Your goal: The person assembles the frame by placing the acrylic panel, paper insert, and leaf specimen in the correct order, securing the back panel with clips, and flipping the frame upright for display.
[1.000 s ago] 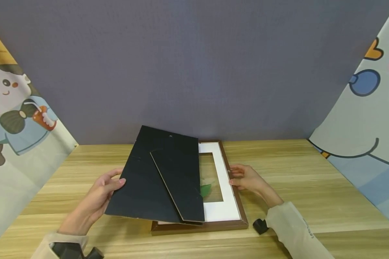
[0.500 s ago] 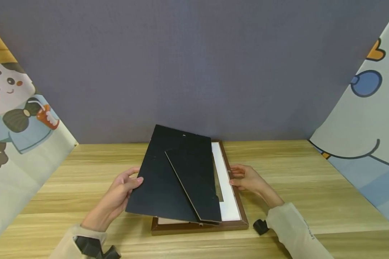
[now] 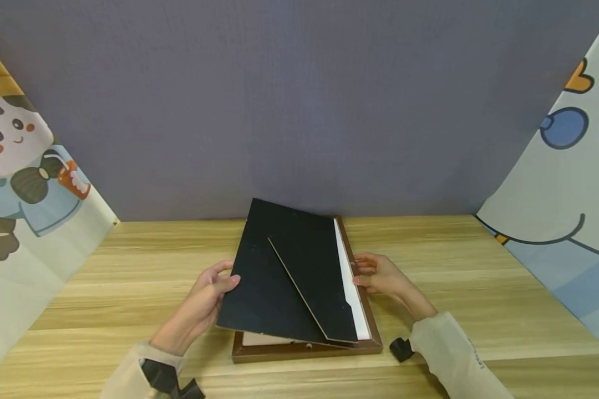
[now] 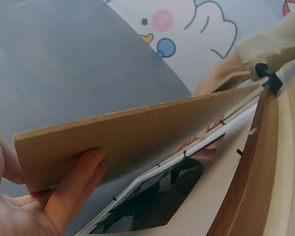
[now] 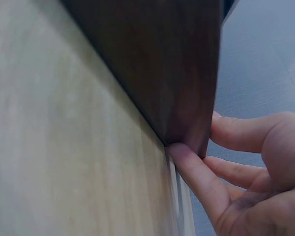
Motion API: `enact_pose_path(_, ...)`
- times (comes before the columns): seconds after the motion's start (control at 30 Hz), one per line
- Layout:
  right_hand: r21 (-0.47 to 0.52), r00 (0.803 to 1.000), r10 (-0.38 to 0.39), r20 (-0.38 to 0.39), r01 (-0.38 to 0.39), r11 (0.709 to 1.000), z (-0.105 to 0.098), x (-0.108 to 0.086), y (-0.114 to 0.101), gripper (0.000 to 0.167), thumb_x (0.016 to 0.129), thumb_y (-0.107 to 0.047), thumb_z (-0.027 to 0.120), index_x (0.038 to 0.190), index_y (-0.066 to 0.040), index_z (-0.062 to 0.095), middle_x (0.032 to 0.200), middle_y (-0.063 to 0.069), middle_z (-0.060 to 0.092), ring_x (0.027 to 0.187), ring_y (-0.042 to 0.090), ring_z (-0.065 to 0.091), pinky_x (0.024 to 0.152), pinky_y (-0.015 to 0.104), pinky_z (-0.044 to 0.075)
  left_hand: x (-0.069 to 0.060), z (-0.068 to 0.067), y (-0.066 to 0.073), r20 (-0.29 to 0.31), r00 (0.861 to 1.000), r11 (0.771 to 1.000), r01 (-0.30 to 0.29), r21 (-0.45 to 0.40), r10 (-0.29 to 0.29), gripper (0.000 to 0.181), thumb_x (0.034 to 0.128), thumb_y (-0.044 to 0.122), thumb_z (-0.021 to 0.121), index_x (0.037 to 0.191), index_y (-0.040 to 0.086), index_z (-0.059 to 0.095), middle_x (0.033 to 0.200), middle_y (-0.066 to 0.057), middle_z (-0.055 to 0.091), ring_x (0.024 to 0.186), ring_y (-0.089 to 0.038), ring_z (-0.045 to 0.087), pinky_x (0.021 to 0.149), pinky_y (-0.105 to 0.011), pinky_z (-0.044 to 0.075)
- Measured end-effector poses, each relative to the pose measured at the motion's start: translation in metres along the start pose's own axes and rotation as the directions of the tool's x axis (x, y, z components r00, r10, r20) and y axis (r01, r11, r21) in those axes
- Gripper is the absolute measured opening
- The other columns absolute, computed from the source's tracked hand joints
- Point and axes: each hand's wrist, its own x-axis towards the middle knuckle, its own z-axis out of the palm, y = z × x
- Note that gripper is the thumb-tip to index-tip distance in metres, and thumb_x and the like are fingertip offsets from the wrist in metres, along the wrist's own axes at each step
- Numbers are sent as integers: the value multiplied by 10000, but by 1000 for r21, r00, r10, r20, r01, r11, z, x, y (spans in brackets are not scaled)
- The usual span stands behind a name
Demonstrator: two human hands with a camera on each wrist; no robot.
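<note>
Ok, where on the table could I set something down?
Bare wood runs from the left hand to the left cartoon panel, and from the right hand to the right one. Between the hands it's crowded: black board over brown frame.

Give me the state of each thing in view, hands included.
Black backing board: tilted, not seated.
Stand flap: slightly open.
Brown frame: lying on the table.
White mat: inside the frame, beneath the board.
Left hand: gripping the board's left edge.
Right hand: holding the frame's right edge.
</note>
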Motion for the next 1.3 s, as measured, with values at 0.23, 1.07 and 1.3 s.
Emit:
enact_pose_path(0.23,7,1000,0,5,0,1000,0,-1,-1,626,876,-26,642,1398,114,326,1398,356,376,1260,511,411,799,456,560,7,9,-5,-60,998,998,40,49,-37,513,960,13,418,1380,-63,133,833,83,656,718,-18,644,644,-176,538)
enact_pose_path(1.07,2,1000,18,-2,-18,1000,-1,1,-1,613,875,-14,634,1396,109,337,1391,364,382,1235,502,447,791,453,562,16,24,-19,-40,998,997,54,52,-52,387,971,7,410,1314,-26,233,969,15,613,738,-31,639,668,-191,533)
enact_pose_path(1.3,4,1000,15,-2,-15,1000,-1,1,1,618,876,-15,633,1402,105,331,1392,360,384,1245,503,434,796,457,560,18,19,-19,-77,993,977,105,184,-92,459,961,52,446,1356,-70,245,1061,-84,612,736,-73,643,642,-255,565)
